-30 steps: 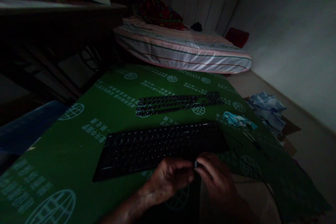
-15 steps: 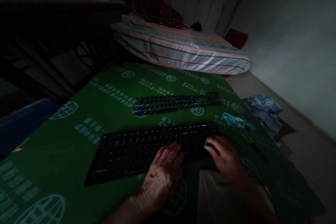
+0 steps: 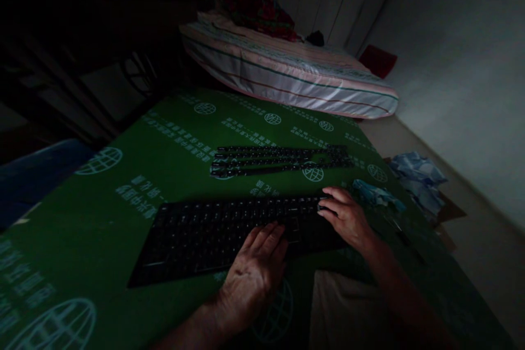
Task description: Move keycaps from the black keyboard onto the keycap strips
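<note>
In a dim room, a black rectangular plastic keyboard [image 3: 205, 238] is lying between six and seven o'clock in the view, on a green surface [image 3: 106, 213] printed with pale globe emblems and lettering. Small pale marks are showing across its keys, while its right-hand section is looking darker and plainer.

The left hand [image 3: 254, 276] is resting at six o'clock, palm down, its fingers stretched flat and close together, the tips touching the keyboard right of its middle. It is gripping nothing that shows.

The right hand [image 3: 346, 216] is reaching in at four o'clock, over the keyboard's upper right corner. Its fingers are bending and standing slightly apart; whether they are pinching something small is too dark to tell.

Just beyond the keyboard, near the clock's centre, loose black keycaps [image 3: 254, 163] are lying in several long rows. Between three and four o'clock, a crumpled teal wrapper or cloth [image 3: 379, 195] is lying beside the right hand, and near four o'clock a slender tool with a dark handle [image 3: 404, 236] is lying on the green. Beige fabric [image 3: 346, 306] is showing at five o'clock. At one o'clock, a pale striped mattress [image 3: 295, 79] is stretching across the background.
</note>
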A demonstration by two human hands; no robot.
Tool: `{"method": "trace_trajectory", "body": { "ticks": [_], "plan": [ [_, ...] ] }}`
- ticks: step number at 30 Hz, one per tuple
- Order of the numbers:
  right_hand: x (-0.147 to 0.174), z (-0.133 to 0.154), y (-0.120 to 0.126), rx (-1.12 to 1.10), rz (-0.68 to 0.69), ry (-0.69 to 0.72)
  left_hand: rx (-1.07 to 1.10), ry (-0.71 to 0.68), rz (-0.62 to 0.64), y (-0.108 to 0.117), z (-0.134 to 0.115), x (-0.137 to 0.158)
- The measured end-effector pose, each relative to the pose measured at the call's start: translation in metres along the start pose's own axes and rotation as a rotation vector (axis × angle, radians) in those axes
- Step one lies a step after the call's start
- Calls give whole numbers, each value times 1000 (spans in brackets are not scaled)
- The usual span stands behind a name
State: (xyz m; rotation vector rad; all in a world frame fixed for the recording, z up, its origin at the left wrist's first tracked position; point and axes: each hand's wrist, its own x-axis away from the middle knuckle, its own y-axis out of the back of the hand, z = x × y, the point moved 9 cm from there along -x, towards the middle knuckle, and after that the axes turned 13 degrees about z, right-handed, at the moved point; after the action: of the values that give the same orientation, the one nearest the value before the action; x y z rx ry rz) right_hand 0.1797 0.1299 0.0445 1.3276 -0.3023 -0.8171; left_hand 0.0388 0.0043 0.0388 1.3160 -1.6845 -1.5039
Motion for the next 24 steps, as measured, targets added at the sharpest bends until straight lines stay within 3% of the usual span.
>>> {"method": "trace_trajectory", "body": {
  "ticks": [24],
  "plan": [
    [-11,2,-8,38,127,44,9,9,65,-2,1,-2]
  ]
}}
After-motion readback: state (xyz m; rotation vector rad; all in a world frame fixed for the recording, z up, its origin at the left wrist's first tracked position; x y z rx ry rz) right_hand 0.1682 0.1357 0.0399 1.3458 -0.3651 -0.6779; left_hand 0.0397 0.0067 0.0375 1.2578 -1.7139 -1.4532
